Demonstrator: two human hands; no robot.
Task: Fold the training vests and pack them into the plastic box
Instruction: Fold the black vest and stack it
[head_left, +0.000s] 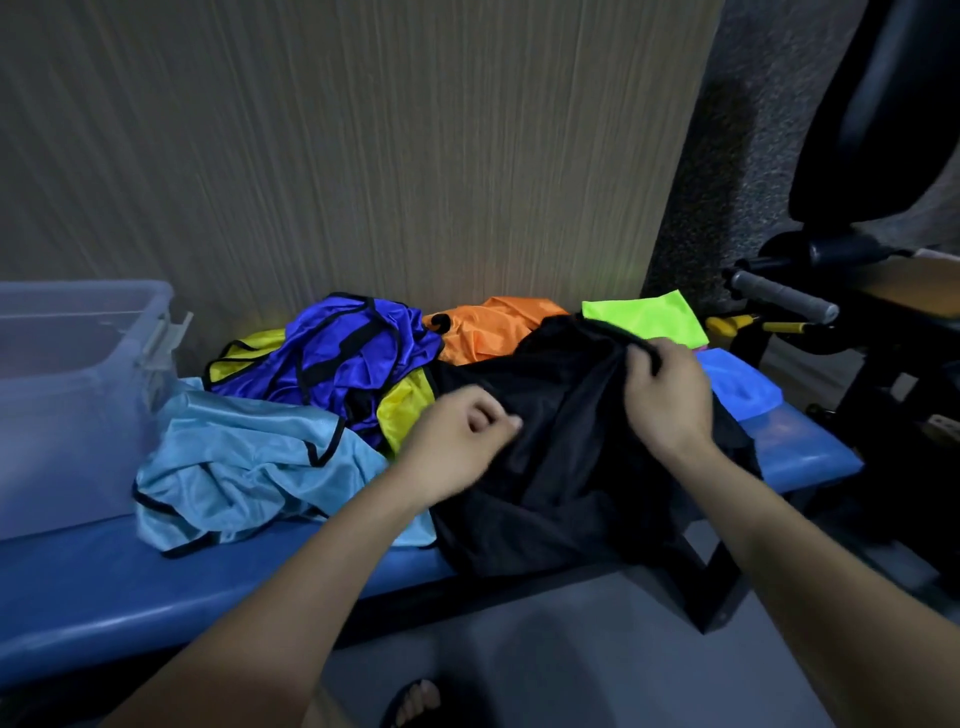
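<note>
Fingers of the right hand (670, 397) curl around the black vest's (566, 467) upper hem; the left hand (457, 441) pinches the same fabric lower down, its fingertips closed together. Beyond the left fingers lie a light blue vest (244, 467), a royal blue vest (337, 358) and a yellow vest (402, 410). Behind the right fingers sit an orange vest (488, 327) and a neon green vest (644, 314). Farthest left on the blue bench (130, 587) stands the clear plastic box (67, 395).
</note>
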